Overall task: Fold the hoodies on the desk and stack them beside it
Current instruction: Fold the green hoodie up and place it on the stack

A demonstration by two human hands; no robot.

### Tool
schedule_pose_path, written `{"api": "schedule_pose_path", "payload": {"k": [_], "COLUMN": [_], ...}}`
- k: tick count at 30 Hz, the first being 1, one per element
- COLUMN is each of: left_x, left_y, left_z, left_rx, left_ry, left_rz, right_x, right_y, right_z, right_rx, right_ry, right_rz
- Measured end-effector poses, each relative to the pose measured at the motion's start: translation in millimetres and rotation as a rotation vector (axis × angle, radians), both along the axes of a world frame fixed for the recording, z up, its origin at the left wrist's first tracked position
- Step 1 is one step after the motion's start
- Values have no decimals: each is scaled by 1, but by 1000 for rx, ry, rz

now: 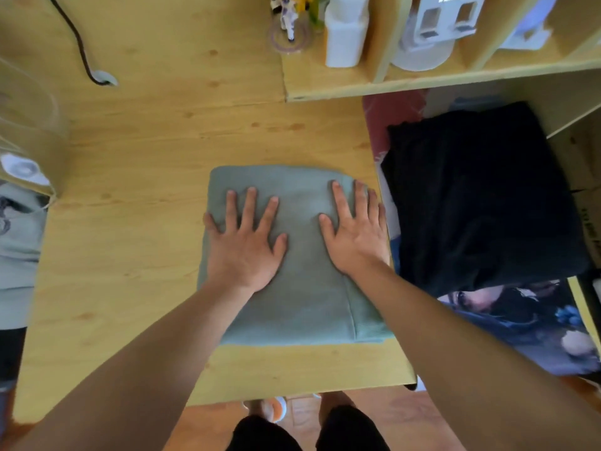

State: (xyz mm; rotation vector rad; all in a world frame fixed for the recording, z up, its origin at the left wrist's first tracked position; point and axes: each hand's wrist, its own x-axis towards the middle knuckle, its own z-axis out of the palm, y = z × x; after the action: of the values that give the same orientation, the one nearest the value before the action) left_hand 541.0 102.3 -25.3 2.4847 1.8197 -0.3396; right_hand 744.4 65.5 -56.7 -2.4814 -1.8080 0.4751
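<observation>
**Q:** What is nearest you, and what are your hands doing?

**A:** My two bare forearms reach forward over the near edge of the tabletop point(130, 255). My left hand point(245, 242) lies flat, fingers straight and spread, on a folded green hoodie point(302, 288). My right hand point(356, 232) lies the same way, palm down, fingers apart, near the hoodie's right edge. Neither hand grips the cloth; both press on it.

**Q:** Where does the hoodie sit?

**A:** On the tabletop's right half, a tidy rectangle, its right side close to the tabletop's right edge.

**Q:** Which step is this?

**A:** I judge the folding of this one is finished and I am smoothing it flat. Stacking is not yet done.

**Q:** What lies farther off?

**A:** Just past the right edge sits a black garment point(481, 196), folded, on a pile beside the tabletop, over a printed cloth point(527, 323). At far left, another pale garment point(19, 242) hangs off the tabletop's side. At the back, a shelf point(422, 83) holds white items, and a dark cable point(81, 50) trails at left.

**Q:** What does the next move call for?

**A:** I think sliding both hands under the hoodie's sides, lifting it level so the folds hold, and setting it squarely on the black garment.
</observation>
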Motion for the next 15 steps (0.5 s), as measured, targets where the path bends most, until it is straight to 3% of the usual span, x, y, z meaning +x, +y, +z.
{"api": "schedule_pose_path", "payload": {"k": [4, 8, 15], "left_x": [6, 4, -38], "left_y": [-2, -2, -64], "left_z": [-12, -12, 12], "left_rx": [-43, -70, 98], "left_ry": [45, 29, -171], "left_rz": [14, 8, -155], "right_x": [-22, -81, -77], "right_y": [0, -48, -71], "right_z": [22, 42, 16], "right_rx": [-31, 66, -53], "right_ry": [-18, 57, 10], "right_rz": [-54, -56, -178]}}
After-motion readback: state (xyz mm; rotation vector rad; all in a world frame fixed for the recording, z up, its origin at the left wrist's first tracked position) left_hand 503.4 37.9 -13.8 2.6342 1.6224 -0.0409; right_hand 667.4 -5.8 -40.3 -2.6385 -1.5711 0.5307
